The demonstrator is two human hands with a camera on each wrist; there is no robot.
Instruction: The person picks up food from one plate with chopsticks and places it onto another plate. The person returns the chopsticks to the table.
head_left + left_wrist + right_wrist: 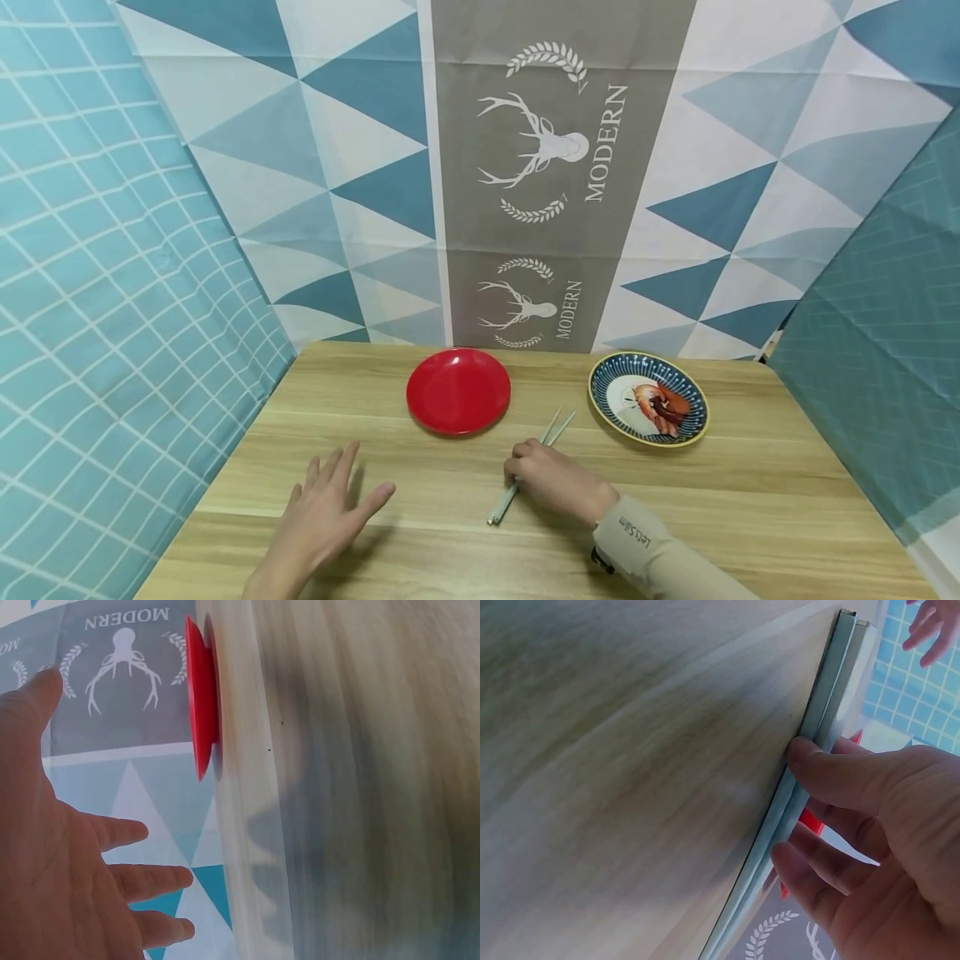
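Left of the left hand, a light blue cloth [97,275] with a white grid hangs along the side of the desk [420,542]. The left hand [318,518] is held with its palm free, fingers spread and thumb stretched out toward the right hand; it holds nothing. Beyond the left hand and to its right, between the two hands in the left-right direction, a glossy red plate [458,392] lies on the desk, touched by neither. Behind it, at the far edge, stands a backdrop [367,167] of blue and white triangles with a grey band [517,250] printed with deer heads and "MODERN". Next comes a pair of pale green chopsticks [506,502], pinched between the thumb and fingers of the right hand [558,482]; their thick ends lie together on the near side of that hand, while the thin ends spread slightly apart beyond it. A beige sleeve [660,546] covers the right forearm. Beyond and right of the right hand sits a blue-patterned plate [617,361] with a yellow rim, bearing something reddish-brown [670,408]. Farthest right hangs a teal cloth [885,308].
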